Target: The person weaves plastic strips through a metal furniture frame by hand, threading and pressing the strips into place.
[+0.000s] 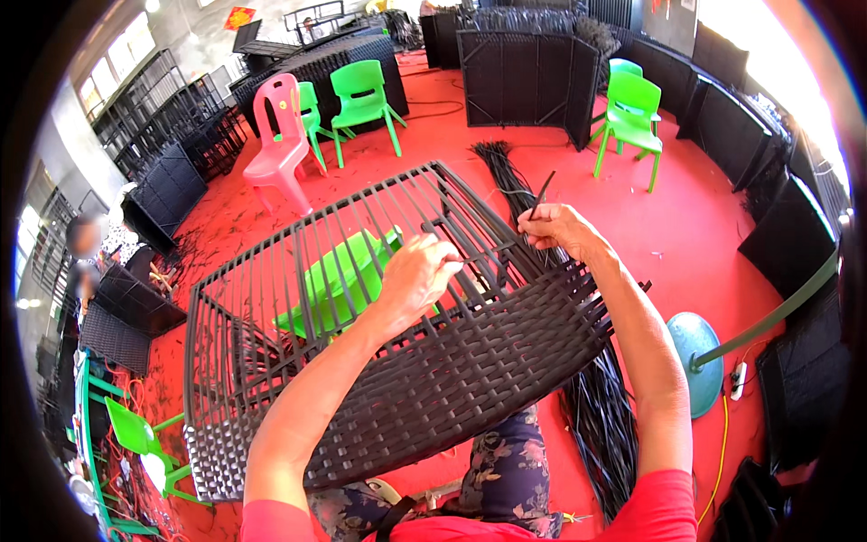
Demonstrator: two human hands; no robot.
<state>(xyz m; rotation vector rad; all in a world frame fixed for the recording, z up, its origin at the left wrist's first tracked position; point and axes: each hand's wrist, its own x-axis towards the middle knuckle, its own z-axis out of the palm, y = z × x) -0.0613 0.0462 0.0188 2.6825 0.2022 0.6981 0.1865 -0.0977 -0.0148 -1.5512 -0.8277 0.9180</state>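
Note:
In front of me, over my lap, lies a black frame panel [452,379] with a woven wicker part on the near side and bare parallel slats on the far side. My right hand [562,230] pinches a dark rattan strip [543,191] whose end sticks up past the fingers, above the panel's right edge. Over the slats, just beyond the weave, my left hand [417,278] is closed; whatever its fingers grip is too small to make out. Loose strip ends stick out along the right edge of the weave. Beneath the slats a green chair [339,285] shows through.
A long bundle of black strips [601,425] runs along the floor on the right. Beyond it stands a round blue base with a pole [694,361]. A pink chair [278,149], green chairs [363,95] and stacked black panels [519,79] stand farther off. People sit at the left.

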